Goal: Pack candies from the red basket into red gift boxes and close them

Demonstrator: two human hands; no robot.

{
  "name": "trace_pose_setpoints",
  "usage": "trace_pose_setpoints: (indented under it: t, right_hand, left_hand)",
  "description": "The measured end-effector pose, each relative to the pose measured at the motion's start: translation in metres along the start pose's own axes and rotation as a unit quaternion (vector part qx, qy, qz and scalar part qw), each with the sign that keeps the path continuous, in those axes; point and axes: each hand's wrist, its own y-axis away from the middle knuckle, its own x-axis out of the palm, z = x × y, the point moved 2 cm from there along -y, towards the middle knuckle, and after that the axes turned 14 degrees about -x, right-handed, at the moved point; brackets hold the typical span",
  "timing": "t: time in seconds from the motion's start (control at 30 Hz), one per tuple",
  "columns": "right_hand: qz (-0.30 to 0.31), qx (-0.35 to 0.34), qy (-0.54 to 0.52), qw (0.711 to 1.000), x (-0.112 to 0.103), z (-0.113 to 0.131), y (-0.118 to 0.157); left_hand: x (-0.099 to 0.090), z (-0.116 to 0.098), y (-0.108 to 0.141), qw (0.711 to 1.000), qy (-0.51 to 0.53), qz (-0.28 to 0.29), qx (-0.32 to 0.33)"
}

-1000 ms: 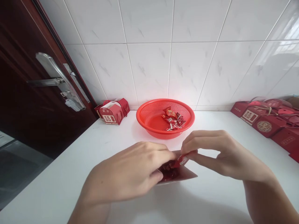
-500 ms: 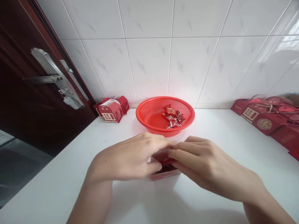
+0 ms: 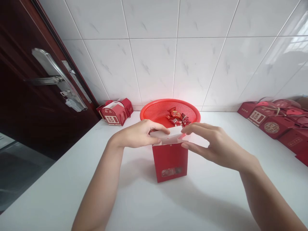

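A tall red paper box (image 3: 170, 158) stands upright on the white table, a small window low on its front with wrapped pieces behind it. White flaps show around its top. My left hand (image 3: 138, 134) grips the top left edge, thumb in front and fingers behind. At the top right corner is my right hand (image 3: 211, 142), its thumb and fingers apart beside a flap. Behind the box, a red plastic basket (image 3: 154, 110) holds several red wrapped candies (image 3: 176, 117).
Folded red gift boxes (image 3: 114, 114) sit at the back left near a dark door (image 3: 21, 96) with a metal handle. More red boxes (image 3: 271, 123) are grouped at the right. A white tiled wall (image 3: 154, 64) rises behind the table (image 3: 204, 195).
The box's tall red front and window have come into view, and white flaps now show at its top. Both hands have moved up and back, and my right thumb and fingers have spread.
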Motion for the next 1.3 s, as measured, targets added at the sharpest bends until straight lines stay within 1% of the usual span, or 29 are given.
trace_pose_setpoints:
  t: [0.13, 0.27, 0.33, 0.43, 0.53, 0.67, 0.83, 0.93, 1.0, 1.07, 1.17, 1.3]
  right_hand:
    - [0.058, 0.075, -0.045, 0.994, 0.012, -0.022, 0.000]
    - [0.083, 0.115, -0.141, 0.980, 0.023, -0.038, -0.001]
    - [0.083, 0.121, -0.203, 0.968, 0.028, -0.044, -0.001]
    - [0.060, 0.117, -0.277, 0.952, 0.032, -0.050, -0.001]
    - [0.046, 0.115, -0.314, 0.941, 0.035, -0.054, -0.002]
    - [0.066, 0.089, -0.347, 0.931, 0.037, -0.054, -0.003]
    - [0.013, 0.109, -0.357, 0.928, 0.040, -0.058, -0.004]
    - [-0.031, 0.130, -0.364, 0.922, 0.040, -0.062, -0.003]
    - [-0.068, 0.154, -0.383, 0.908, 0.040, -0.065, -0.002]
    - [-0.098, 0.173, -0.412, 0.889, 0.039, -0.067, -0.001]
    - [-0.133, 0.172, -0.446, 0.868, 0.037, -0.067, -0.001]
    - [-0.182, 0.150, -0.439, 0.867, 0.034, -0.065, -0.003]
  left_hand:
    - [-0.002, 0.007, -0.008, 0.999, 0.006, -0.046, -0.001]
    - [-0.002, 0.008, -0.008, 0.999, 0.013, -0.049, -0.002]
    - [-0.001, 0.007, -0.007, 0.999, 0.009, -0.050, 0.003]
    - [-0.001, 0.005, -0.006, 0.999, 0.005, -0.052, 0.012]
    - [0.000, 0.004, -0.006, 0.999, 0.008, -0.039, 0.029]
    - [0.001, 0.004, -0.005, 0.999, 0.013, -0.027, 0.043]
    - [0.003, 0.005, -0.005, 0.999, 0.031, -0.005, 0.020]
    - [0.002, 0.004, -0.004, 0.998, 0.048, -0.022, 0.017]
    - [0.001, 0.004, -0.005, 0.998, 0.058, -0.030, 0.009]
    - [0.002, 0.005, -0.006, 0.997, 0.071, -0.037, -0.001]
    - [0.003, 0.007, -0.010, 0.993, 0.097, -0.065, 0.005]
    - [0.006, 0.010, -0.017, 0.981, 0.147, -0.117, 0.040]
